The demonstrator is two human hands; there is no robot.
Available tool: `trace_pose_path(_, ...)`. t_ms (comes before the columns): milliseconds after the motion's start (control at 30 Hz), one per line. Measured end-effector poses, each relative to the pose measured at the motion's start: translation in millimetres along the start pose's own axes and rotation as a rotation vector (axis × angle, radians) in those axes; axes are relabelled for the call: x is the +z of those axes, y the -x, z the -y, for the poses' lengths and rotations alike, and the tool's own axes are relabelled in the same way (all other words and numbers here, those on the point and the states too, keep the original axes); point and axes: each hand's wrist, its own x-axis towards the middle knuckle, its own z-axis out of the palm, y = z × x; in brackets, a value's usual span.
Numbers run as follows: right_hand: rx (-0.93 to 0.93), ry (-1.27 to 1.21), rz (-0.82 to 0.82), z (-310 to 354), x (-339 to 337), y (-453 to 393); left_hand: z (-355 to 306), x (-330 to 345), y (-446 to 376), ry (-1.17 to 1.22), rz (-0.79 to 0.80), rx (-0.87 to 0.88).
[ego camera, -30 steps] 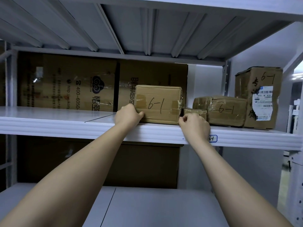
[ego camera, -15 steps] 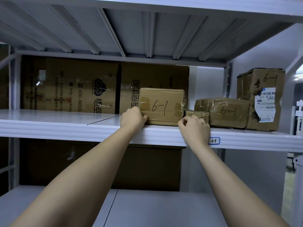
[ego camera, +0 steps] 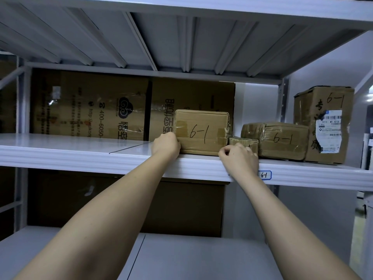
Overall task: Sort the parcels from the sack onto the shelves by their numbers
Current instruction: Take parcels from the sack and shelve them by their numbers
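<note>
Head view shows the parcel marked 6-1 point(ego camera: 201, 132) sitting on the middle shelf point(ego camera: 80, 158), close to its front edge, with the left hand point(ego camera: 166, 146) curled against its lower left corner and touching the cardboard. The right hand point(ego camera: 239, 158) hangs at the parcel's lower right corner with fingers curled; whether it grips the parcel, the small box point(ego camera: 243, 142) just behind it, or nothing at all, I cannot tell.

The step in hand looks like seating this parcel in its slot: the shelf tag point(ego camera: 265, 175) reads 6-1, matching the number written on the box. What seems left is to square it up, let go, and go back for another parcel; the sack is not in view.

To the right, a taped flat parcel point(ego camera: 282, 139) and a tall carton point(ego camera: 325, 126) with a shipping label also carry 6-1. Flattened printed cardboard point(ego camera: 90, 106) lines the far side of the shelf. Grey metal shelving runs above and below, a pale wall to the right.
</note>
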Motion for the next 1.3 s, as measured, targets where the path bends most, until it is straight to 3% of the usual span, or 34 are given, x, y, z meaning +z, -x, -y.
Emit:
trace_pose_path(300, -0.018, -0.003, 0.038, -0.5, -1.7, -1.0, -2.7, 0.6, 0.1, -0.016, 0.022, -0.031)
trace_pose_path(467, -0.066, -0.109, -0.101, 0.7, -0.8, 8.2, -1.7, -2.4, 2.0, -0.040, 0.028, -0.045)
trace_pose_path(733, -0.296, -0.300, -0.110, 59.7, 7.1, 16.0, 48.3, -25.9, 9.3, -0.030, -0.180, -0.079)
trace_pose_path(1067, -0.443, -0.504, -0.038, 222.1, 47.1, 50.5, 202.2, -122.7, 53.6, -0.163, -0.363, -0.097)
trace_pose_path(1300, -0.550, -0.646, 0.053, 399.1, 87.9, 117.9, 362.6, -213.0, 110.5, -0.286, -0.257, -0.230)
